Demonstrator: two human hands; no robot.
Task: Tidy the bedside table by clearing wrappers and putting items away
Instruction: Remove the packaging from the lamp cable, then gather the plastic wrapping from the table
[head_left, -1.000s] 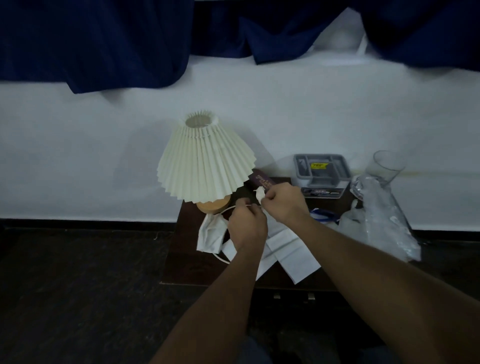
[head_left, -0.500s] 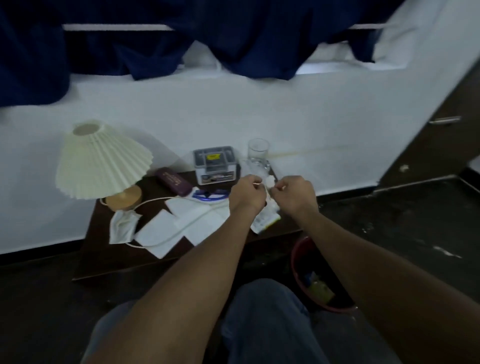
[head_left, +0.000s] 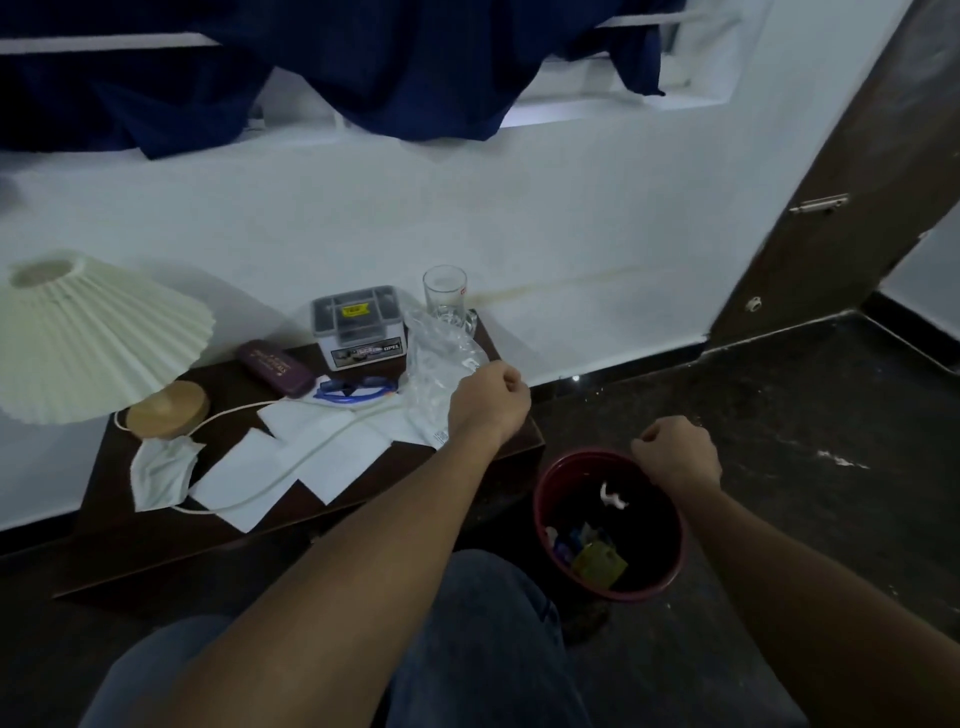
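Observation:
On the dark bedside table (head_left: 156, 530) lie a crumpled clear plastic wrapper (head_left: 441, 364), white paper sheets (head_left: 322, 452) and a white face mask (head_left: 161, 467). My left hand (head_left: 488, 402) is curled into a fist at the wrapper's right edge, touching it; a grip on it is not visible. My right hand (head_left: 675, 452) hovers with closed fingers over the rim of a red bin (head_left: 545, 499) on the floor. A small white scrap (head_left: 613, 496) shows inside the bin, above coloured wrappers (head_left: 592, 556).
A pleated cream lamp (head_left: 88, 332) with a wooden base and white cord stands at the table's left. At the back are a purple case (head_left: 275, 366), blue glasses (head_left: 358, 389), a grey organiser box (head_left: 358, 327) and a drinking glass (head_left: 444, 291). My knees are below.
My hands, which together held a small white piece over the table, have separated. The right moved over the bin, where a white scrap now lies. The view swung right and down.

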